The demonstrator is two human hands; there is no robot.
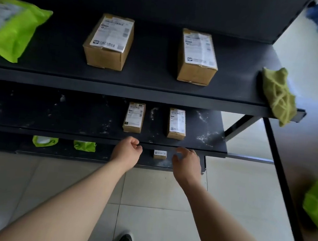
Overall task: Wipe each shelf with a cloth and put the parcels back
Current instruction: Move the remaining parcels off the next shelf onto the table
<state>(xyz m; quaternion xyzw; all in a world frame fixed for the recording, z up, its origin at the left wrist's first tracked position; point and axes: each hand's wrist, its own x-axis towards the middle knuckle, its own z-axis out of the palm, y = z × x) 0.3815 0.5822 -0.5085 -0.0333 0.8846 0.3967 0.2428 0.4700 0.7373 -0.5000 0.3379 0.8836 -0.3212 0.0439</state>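
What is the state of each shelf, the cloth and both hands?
Top black metal shelf: looks clean, holds two boxes.
Middle black shelf: dusty with white specks.
Crumpled green cloth: lying unused, hanging over the top shelf's right end.
Left hand: loosely curled, empty.
Right hand: open, empty.

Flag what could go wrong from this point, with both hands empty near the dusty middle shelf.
1. The green cloth hangs over the top shelf's right front corner; a bump could drop it to the floor.
2. The middle shelf still shows white dust around its two small boxes; wiping around them would probably leave dirty patches.
3. Left hand and right hand hold nothing, so boxes might get moved before the cloth is fetched.
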